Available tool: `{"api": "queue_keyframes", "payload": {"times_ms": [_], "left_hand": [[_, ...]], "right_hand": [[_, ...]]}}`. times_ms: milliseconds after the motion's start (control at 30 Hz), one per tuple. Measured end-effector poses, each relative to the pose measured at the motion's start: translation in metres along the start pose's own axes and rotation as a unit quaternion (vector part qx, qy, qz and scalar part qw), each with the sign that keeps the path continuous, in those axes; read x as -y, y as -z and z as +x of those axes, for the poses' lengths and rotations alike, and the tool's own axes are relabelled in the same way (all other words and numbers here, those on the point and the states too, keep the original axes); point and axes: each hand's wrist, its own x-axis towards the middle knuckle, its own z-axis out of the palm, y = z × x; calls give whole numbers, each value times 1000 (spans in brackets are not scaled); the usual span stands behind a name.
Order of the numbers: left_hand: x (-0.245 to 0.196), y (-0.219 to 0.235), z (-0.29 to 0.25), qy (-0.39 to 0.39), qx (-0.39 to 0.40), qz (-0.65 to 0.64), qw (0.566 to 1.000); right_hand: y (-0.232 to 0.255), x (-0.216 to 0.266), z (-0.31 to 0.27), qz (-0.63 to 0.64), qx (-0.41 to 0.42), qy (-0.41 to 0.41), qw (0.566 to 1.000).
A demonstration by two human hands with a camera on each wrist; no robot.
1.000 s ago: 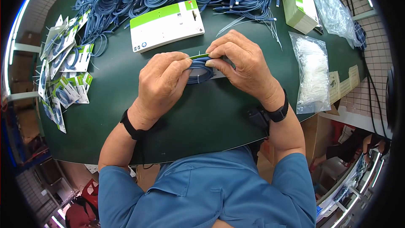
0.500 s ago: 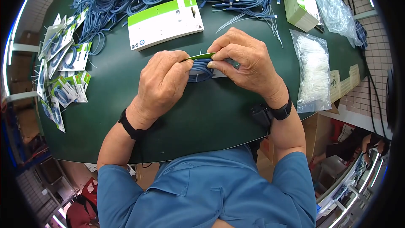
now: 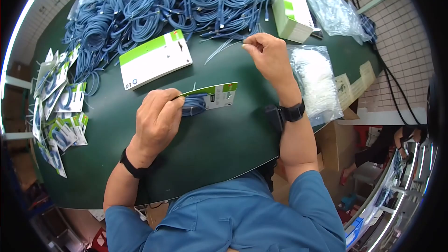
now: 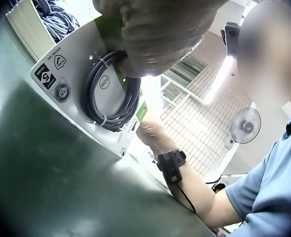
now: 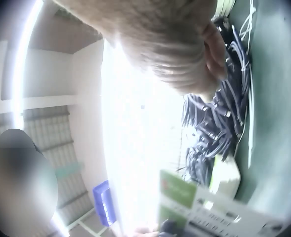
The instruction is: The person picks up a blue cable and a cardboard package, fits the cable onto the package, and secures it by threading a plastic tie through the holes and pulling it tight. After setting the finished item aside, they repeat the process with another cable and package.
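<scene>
Biggest of all, the green bench [image 3: 210,154] spread right under the action, and across its far side sprawled a great heap of blue cables [image 3: 149,4]. Over on the left lay an untidy cluster of carded cables [image 3: 69,99], cards overlapping at all angles. Far right, crumpled clear film [image 3: 331,7] reached toward the bench's edge, with a clear bag of white ties [image 3: 313,77] just on the near side of it. Below the heap sat a flat white-and-green pack [image 3: 154,63], while a block of stacked cards [image 3: 291,14] stood to the heap's right, near the film. Front and centre came the white-and-green card [image 3: 221,98], tilted over the bench between the two hands. And the left hand [image 3: 156,116] had it, thumb and fingers pinching the card's left part! The right hand [image 3: 273,60] was off the card, up beyond it, thumb and forefinger drawn together at the loose ties; whether it had caught one, I couldn't tell. Against the card's face sat the coiled blue cable [image 3: 193,105], partly behind the left hand's fingers, two pale bands around its loop. Slimmest of the lot, the loose ties [image 3: 217,52] lay between the pack and the right hand.
</scene>
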Motion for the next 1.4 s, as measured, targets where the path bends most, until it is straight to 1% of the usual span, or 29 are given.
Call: {"api": "queue_keyframes", "payload": {"times_ms": [33,67,167,200,300,333,433,467,567,600,700,833,1000,1133,1167,1200,1233,1267,1300,1367,1400], "left_hand": [[-1,0,1,1,2,-2,1000],[-2,-1,1,3,4,-4,1000],[-2,-2,0,5,2,-6,1000],[-2,-3,0,7,4,-4,1000],[-3,-4,0,8,4,-9,1000],[-4,-3,1,9,4,-9,1000],[-3,-3,1,10,5,-10,1000],[-3,-3,1,11,6,-11,1000],[-2,-3,1,12,5,-10,1000],[-2,-3,0,15,6,-9,1000],[-2,-3,0,13,6,-9,1000],[-1,-3,-1,14,8,-15,1000],[-4,-6,2,4,11,-30,999],[-7,-15,8,-25,14,-40,999],[-8,-17,10,-25,13,-41,999],[-9,-19,12,-29,14,-43,999],[-10,-20,14,-33,17,-45,998],[-10,-21,16,-37,20,-47,998],[-10,-22,17,-39,20,-47,998],[-11,-23,16,-49,18,-51,997],[-11,-24,16,-52,16,-52,997]], "right_hand": [[3,-7,2,-74,-15,-21,997],[7,-12,2,-80,-17,-21,996],[16,-26,1,-245,16,-120,962],[15,-30,0,-248,15,-122,961],[0,-37,-1,-290,-69,-75,952],[-1,-38,-1,-291,-71,-76,951],[-1,-36,4,-164,15,-120,979],[-1,-34,4,-163,14,-119,979],[-3,-19,-2,-183,92,-139,969],[-2,-13,-3,-181,93,-138,969],[1,6,-5,-165,159,-110,967],[6,4,-5,-179,183,-105,961],[9,-1,-4,-202,156,-99,962],[16,2,-4,-214,163,-89,959],[18,3,-4,-121,139,-89,979],[20,5,-4,-26,113,-87,989],[22,8,-4,69,86,-85,990],[22,11,-4,70,84,-85,990],[22,15,-3,134,96,-103,981],[23,24,-2,259,118,-137,949],[23,30,-2,258,118,-137,949]]}}
